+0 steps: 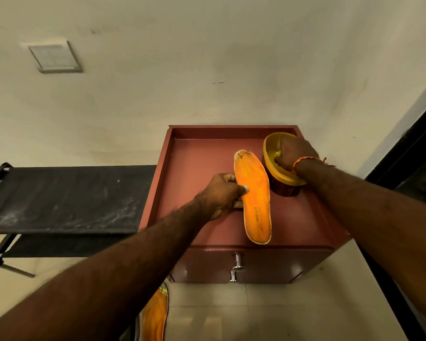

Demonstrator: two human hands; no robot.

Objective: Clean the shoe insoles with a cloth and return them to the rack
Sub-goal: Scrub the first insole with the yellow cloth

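While the left hand (221, 193) pinches the orange insole (253, 198) steady at centre frame, the right hand (293, 153) curls into the yellow bowl (268, 146), seemingly gripping a cloth, probably wetting it

A reddish-brown cabinet (202, 163) with a raised rim around its top carries the things. An orange insole (255, 200) lies lengthwise on that top, just right of the left hand (221, 195), which grips its edge. A yellow-rimmed bowl (280, 173) stands on the top under the right hand (293, 151), close beside the insole's toe end.
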